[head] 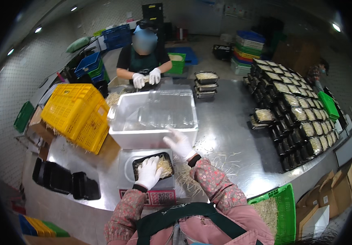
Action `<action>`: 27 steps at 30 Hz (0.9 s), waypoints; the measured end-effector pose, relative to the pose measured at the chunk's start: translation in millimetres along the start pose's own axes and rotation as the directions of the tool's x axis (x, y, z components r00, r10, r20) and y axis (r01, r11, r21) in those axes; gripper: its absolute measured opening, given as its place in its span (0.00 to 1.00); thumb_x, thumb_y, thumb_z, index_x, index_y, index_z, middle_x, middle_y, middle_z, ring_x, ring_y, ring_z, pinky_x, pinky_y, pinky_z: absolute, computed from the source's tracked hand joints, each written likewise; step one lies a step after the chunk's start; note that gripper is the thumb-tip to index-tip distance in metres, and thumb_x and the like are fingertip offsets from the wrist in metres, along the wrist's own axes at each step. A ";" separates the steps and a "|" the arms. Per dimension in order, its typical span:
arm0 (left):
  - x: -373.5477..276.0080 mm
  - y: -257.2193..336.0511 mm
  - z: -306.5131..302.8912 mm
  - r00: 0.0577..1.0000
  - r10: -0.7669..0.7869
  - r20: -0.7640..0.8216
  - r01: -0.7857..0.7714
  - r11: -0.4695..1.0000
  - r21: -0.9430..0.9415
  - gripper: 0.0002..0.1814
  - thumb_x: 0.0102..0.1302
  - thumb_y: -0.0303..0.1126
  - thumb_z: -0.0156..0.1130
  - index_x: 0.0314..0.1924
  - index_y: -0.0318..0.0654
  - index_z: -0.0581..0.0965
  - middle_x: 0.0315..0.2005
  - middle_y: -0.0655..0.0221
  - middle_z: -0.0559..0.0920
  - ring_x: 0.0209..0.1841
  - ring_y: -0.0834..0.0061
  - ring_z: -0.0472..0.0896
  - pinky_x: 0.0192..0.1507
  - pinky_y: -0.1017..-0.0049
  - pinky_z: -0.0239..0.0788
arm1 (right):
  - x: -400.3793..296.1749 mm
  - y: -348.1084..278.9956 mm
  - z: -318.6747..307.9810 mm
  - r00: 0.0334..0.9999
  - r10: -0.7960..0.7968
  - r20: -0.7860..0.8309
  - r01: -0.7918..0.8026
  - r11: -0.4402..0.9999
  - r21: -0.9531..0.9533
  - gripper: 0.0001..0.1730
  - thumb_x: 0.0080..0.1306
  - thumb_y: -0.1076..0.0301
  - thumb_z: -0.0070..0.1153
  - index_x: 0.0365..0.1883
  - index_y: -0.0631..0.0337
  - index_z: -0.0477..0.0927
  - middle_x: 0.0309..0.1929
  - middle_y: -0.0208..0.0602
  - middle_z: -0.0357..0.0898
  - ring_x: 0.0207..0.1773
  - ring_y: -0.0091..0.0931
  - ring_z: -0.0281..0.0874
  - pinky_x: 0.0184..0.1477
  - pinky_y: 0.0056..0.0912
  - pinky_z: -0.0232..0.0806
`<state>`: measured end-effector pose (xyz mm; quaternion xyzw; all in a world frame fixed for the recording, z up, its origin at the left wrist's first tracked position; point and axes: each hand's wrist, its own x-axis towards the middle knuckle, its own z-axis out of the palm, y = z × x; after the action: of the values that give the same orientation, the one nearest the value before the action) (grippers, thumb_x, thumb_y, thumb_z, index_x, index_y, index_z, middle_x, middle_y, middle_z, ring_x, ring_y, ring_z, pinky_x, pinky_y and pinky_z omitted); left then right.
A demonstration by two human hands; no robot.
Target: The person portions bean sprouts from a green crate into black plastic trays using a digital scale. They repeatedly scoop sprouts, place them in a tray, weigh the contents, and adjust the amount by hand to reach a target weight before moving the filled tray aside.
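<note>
My left hand [148, 173], in a white glove, lies on bean sprouts [165, 167] in a black plastic tray [138, 159]. That tray sits on the metal plate of a digital scale [124, 180] with a red-edged keypad. My right hand [179, 144], gloved too and slightly blurred, is raised with fingers apart by the front wall of a white foam box [153, 137]; nothing shows in it. Loose sprouts [191, 180] lie on the steel table [231, 134] right of the scale. Whether my left fingers grip any sprouts is hidden.
Across the table a person [143, 61] handles a tray. Yellow crates [74, 113] and empty black trays [61, 179] stand left, stacked filled trays [292, 107] right. Smaller stacks [206, 84] stand at the back. A green crate of sprouts [286, 211] is by my right side.
</note>
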<state>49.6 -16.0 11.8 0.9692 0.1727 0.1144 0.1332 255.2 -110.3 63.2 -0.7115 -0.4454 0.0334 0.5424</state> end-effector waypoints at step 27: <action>-19.2 11.6 -39.2 0.933 -0.139 -0.331 -0.056 0.855 -0.516 0.31 0.60 0.37 0.70 0.63 0.38 0.76 0.63 0.56 0.75 0.64 0.57 0.71 0.67 0.63 0.59 | 109.0 77.7 -122.3 0.896 0.292 -0.335 -0.443 0.540 -0.716 0.13 0.63 0.60 0.53 0.36 0.55 0.86 0.40 0.48 0.85 0.47 0.47 0.83 0.50 0.50 0.75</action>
<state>25.1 -24.9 48.6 0.8563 0.1780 0.3274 0.3576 432.1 -129.2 98.4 -0.9517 -0.2059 -0.1113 0.1988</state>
